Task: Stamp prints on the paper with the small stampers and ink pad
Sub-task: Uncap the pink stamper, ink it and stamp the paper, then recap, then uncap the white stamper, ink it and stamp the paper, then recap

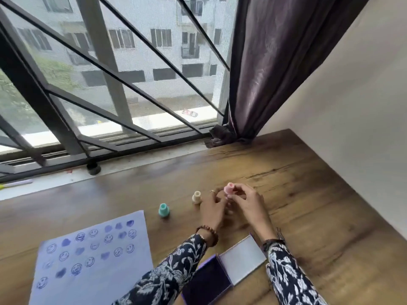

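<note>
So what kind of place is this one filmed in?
Probably a home room on an upper floor: a wooden desk beneath a barred window facing an apartment block, with a dark purple curtain.

Both sleeves (167, 276) are dark navy with a white floral print. A brown beaded bracelet (209, 233) circles the left wrist, a dark band (272, 242) the right, and a thin ring (212, 191) sits on a left finger.

It looks like a room in an upper-floor home: a wooden tabletop (308, 194) abuts a barred window (110, 84) with a dark curtain (275, 62) at right, facing apartment blocks (165, 40).
</note>
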A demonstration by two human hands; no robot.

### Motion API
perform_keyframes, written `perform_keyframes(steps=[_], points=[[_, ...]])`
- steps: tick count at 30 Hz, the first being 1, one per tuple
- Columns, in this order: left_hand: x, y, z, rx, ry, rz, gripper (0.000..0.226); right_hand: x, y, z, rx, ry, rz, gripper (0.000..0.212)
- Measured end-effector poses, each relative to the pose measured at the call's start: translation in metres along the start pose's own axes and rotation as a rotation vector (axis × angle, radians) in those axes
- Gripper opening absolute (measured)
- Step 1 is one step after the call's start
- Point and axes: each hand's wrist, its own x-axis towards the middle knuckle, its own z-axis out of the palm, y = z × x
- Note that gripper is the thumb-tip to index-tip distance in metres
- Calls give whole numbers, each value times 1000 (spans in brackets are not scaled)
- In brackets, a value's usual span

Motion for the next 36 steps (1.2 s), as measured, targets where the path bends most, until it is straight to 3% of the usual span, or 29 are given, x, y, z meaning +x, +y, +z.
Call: perform_keyframes(steps=[5,9,11,13,17,21,24,27,31,36], points=[[7,-9,15,-35,39,-38,34,16,4,14,-101,85,-3,22],[-10,-14,3,70,-6,3,18,8,2,19,-116,109,62,39],[-29,-24,-15,54,-42,-18,23,-6,-1,25,-157,201,150,50],[-45,-34,-38,42,-5,-33,26,-25,-3,35,-216,272,151,47],[-48,-38,-65,-49,185,-73,18,-41,-15,58,-201,83,62,41],[-34,-29,-62,-128,197,-43,41,-28,-35,68,-147,-58,-102,50],[-29,-24,-60,-138,194,-38,25,-23,-43,70,-191,-94,-189,30],[-37,-28,-65,-226,146,-14,23,-32,-47,65,-48,-87,-143,15],[-64,-37,-78,-417,59,30,22,-64,-48,54,269,-138,-28,21],[-91,-40,-88,-351,14,101,15,-104,-49,50,433,-147,8,9]])
